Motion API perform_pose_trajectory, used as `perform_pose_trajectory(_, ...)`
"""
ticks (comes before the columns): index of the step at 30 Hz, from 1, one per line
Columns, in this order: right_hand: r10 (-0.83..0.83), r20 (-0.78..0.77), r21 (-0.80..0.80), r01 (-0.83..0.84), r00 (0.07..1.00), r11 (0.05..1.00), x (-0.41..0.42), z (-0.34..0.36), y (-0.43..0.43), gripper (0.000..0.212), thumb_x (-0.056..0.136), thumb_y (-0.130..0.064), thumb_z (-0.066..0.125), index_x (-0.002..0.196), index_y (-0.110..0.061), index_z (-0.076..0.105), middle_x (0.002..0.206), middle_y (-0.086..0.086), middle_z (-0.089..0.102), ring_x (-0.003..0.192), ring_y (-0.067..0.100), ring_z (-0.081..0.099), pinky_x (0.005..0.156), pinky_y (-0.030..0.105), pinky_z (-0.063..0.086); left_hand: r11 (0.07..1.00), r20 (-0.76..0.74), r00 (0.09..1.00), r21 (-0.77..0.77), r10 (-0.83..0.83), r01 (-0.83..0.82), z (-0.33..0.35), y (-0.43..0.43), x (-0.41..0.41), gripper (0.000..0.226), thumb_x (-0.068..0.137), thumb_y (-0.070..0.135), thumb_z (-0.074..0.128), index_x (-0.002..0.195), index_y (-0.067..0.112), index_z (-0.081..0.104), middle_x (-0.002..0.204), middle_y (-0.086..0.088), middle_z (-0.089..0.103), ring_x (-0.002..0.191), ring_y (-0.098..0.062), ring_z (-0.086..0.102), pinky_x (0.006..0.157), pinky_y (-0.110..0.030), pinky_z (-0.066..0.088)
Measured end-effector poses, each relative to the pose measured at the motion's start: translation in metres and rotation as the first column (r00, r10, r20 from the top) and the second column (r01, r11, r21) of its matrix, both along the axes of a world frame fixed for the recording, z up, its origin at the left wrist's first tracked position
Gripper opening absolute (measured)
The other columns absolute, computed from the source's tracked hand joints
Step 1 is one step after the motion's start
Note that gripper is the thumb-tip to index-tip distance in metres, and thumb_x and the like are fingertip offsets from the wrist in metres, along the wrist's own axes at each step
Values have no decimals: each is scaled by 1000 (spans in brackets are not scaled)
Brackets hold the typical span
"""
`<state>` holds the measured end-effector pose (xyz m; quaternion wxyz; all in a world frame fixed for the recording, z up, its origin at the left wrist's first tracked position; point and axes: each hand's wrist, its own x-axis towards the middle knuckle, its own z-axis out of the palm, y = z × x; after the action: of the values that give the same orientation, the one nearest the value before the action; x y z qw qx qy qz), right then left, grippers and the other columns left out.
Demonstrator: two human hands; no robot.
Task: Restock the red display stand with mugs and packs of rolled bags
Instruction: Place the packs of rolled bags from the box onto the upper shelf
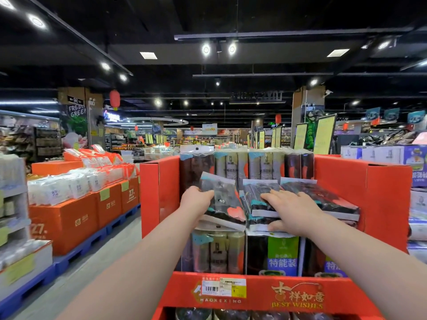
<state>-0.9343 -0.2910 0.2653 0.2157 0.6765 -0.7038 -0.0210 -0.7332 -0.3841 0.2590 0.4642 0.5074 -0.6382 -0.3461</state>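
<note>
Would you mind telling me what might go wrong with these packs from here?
1. The left hand grips the tilted pack only by one edge, so it may slip out and drop.
2. The stacked packs held by the right hand lie flat atop upright packs. They might slide forward over the front lip of the red display stand.

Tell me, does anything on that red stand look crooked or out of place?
Yes. The pack in the left hand sits tilted at the left of the red stand, while the stacked packs under the right hand lie flat.
</note>
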Motion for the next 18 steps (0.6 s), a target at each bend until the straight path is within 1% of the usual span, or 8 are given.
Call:
perform_pose_trajectory(3,-1,-4,-6,1,1000,1000,0,1,-2,81,87,-56,55,151,-26,14,155,-2,25,142,20,25,110,42,28,999,146,989,43,-27,20,-1,-4,-3,53,96,35,46,136,0,44,142,-14,46,127,-30,45,100,-33,37)
perform_pose_trajectory(5,2,-1,-9,-2,1000,1000,0,0,-2,80,88,-56,55,150,-26,15,154,-1,26,142,20,25,110,42,28,1000,212,977,14,-16,13,-4,-5,0,62,94,48,39,141,7,41,146,-10,42,132,-29,40,106,-35,34)
perform_pose_trajectory(7,7,1,-12,-7,1000,1000,-1,0,-2,80,88,-56,55,150,-26,15,154,-2,26,142,20,25,109,42,28,999,280,960,-39,-15,27,-8,-2,5,86,76,73,39,143,20,38,147,-3,43,132,-26,41,107,-42,36)
perform_pose_trajectory(9,11,-1,-20,-11,1000,1000,-2,0,-2,80,87,-57,54,150,-26,15,154,-2,26,142,20,26,109,42,28,991,348,933,-70,-85,116,-12,3,10,100,57,82,50,140,28,41,143,4,47,128,-20,46,106,-42,40)
perform_pose_trajectory(11,12,0,-30,-12,1000,999,-3,0,-3,80,87,-57,54,150,-26,15,153,-3,27,141,19,27,109,42,27,969,490,854,-67,-174,236,-17,5,11,94,62,71,67,142,26,42,148,1,40,134,-19,39,111,-36,34)
perform_pose_trajectory(13,8,6,-32,-8,1000,999,-4,-1,-3,80,87,-58,54,150,-27,15,153,-4,28,141,18,27,110,42,27,955,625,761,-82,-172,284,-18,4,11,88,73,58,71,147,26,34,157,-2,23,143,-20,24,115,-34,25)
perform_pose_trajectory(15,5,10,-28,-5,1000,1000,-4,-2,-3,80,87,-58,54,150,-27,15,153,-4,27,141,18,26,111,42,26,953,657,736,-90,-162,290,-20,3,12,85,77,56,69,148,29,31,160,-1,13,145,-21,19,114,-34,23)
perform_pose_trajectory(18,7,11,-24,-6,1000,1000,-2,-3,-3,81,87,-58,53,150,-27,14,155,-3,24,142,18,25,111,42,25,955,679,722,-110,-130,276,-24,0,12,84,77,57,68,148,33,29,160,2,11,145,-20,22,113,-32,25)
